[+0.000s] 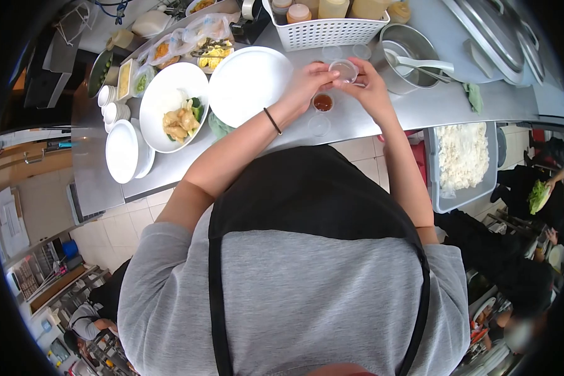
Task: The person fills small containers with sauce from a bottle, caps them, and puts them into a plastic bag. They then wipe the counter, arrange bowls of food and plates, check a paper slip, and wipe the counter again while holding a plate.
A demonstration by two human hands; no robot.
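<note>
Steel tabletop (351, 119) before you; use the round white plate (247, 88) as your mark. Just left of it: white dish (151, 106) with food. Farther left: white bowls (120, 150), small stacked cups (116, 114). Partly under its near edge: green cloth (218, 125). Right of it, you have a sauce cup (323, 103); farther right, a steel pot (398, 81). Beyond, rightward: perforated white basket (332, 34).

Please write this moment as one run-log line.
left hand, right hand: both holding small clear plastic cup | silvery metal counter: round clear cup of reddish-brown liquid
</note>
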